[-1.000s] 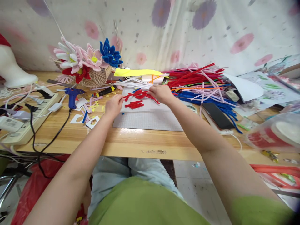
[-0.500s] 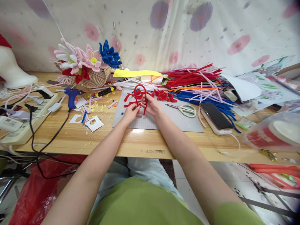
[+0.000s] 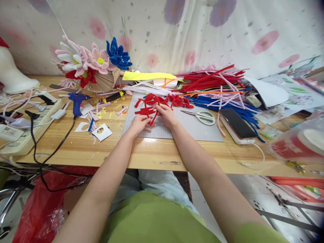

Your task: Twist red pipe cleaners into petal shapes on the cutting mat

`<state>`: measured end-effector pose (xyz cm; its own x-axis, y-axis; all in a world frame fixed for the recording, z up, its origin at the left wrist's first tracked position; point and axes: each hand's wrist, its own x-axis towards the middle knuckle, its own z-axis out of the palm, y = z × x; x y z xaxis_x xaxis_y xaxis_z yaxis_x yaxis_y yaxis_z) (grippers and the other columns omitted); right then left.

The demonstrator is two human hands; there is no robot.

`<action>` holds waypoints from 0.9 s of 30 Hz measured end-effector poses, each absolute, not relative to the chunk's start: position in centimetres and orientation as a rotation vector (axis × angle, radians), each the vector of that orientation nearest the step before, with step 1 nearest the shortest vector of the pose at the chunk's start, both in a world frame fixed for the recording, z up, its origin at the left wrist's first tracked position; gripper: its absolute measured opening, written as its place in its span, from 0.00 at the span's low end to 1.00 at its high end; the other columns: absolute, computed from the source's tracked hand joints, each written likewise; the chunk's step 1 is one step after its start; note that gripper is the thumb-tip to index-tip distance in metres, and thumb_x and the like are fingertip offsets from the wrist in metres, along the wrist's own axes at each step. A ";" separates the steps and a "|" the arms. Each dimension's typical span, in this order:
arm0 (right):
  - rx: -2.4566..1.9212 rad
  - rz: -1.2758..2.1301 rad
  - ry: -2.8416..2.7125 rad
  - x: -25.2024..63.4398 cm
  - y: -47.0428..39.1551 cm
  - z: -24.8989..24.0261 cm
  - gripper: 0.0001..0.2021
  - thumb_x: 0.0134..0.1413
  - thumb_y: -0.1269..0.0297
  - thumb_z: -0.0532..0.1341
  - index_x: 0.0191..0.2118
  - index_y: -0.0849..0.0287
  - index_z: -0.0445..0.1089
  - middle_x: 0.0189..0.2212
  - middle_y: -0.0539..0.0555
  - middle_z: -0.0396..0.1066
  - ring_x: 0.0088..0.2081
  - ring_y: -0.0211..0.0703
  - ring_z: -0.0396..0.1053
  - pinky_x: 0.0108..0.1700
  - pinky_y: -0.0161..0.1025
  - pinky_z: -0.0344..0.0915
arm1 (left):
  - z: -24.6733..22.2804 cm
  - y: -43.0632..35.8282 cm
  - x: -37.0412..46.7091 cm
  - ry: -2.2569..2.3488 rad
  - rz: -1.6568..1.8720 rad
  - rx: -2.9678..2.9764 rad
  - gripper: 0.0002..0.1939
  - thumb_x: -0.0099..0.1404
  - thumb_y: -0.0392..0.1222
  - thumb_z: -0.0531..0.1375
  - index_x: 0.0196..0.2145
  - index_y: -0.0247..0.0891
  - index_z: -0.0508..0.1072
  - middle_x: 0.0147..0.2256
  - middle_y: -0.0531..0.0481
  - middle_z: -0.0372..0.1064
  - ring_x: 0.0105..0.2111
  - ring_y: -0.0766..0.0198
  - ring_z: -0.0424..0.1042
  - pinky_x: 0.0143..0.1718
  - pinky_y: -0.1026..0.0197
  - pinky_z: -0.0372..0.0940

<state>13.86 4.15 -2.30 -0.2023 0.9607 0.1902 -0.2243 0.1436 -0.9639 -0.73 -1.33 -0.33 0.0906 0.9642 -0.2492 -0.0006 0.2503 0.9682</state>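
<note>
A red pipe cleaner (image 3: 154,118), bent into a rounded loop, is pinched between both my hands above the grey cutting mat (image 3: 182,133). My left hand (image 3: 139,125) has its thumb and index finger closed on the lower end of it, with the other fingers loosely extended beneath. Higher on the loop's right side, my right hand (image 3: 165,114) grips it in a pinch. Behind the hands, several curled red pipe cleaner pieces (image 3: 180,100) lie on the mat, and straight red pieces (image 3: 144,111) rest behind my left hand.
Scissors (image 3: 202,117) lie on the mat's right part. A phone (image 3: 238,123) sits farther right, before bundles of red pipe cleaners (image 3: 210,79) and blue ones (image 3: 215,103). To the left are a blue glue gun (image 3: 78,103), a power strip (image 3: 30,130) and fuzzy flowers (image 3: 100,62).
The loop has tilted, and its lower end now slants toward my left fingers. My hands have spread slightly apart. The whole view has shifted a little.
</note>
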 end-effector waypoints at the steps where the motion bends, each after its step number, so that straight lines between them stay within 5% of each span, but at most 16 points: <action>1: -0.820 1.317 -1.291 13.8 4.1 -2.2 0.17 0.42 0.48 0.64 0.29 0.58 0.72 0.19 0.44 0.59 0.22 0.29 0.54 0.27 0.30 0.53 | -0.2 -1.4 -0.8 1.243 0.952 1.050 0.03 0.60 0.31 0.57 0.32 0.30 0.71 0.27 0.46 0.73 0.28 0.61 0.76 0.23 0.63 0.70; 13: -0.849 1.268 -1.258 13.7 3.8 -1.7 0.16 0.40 0.48 0.65 0.28 0.58 0.73 0.17 0.44 0.57 0.21 0.29 0.53 0.25 0.30 0.53 | 0.4 -1.7 -0.9 1.220 0.914 1.019 0.05 0.58 0.30 0.59 0.33 0.29 0.73 0.30 0.44 0.74 0.28 0.61 0.76 0.21 0.64 0.69; 27: -0.894 1.229 -1.243 13.7 3.7 -1.7 0.16 0.38 0.49 0.65 0.29 0.58 0.75 0.26 0.49 0.68 0.27 0.32 0.59 0.27 0.31 0.56 | 0.4 -1.6 -1.2 1.200 0.965 1.040 0.04 0.55 0.31 0.61 0.30 0.31 0.76 0.31 0.45 0.73 0.26 0.67 0.71 0.19 0.67 0.67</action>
<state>13.72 3.74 -1.73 -0.0953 0.9770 0.1909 -0.1799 0.1717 -0.9686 -1.19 -1.61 0.40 0.1181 0.9621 -0.2459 -0.0339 0.2514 0.9673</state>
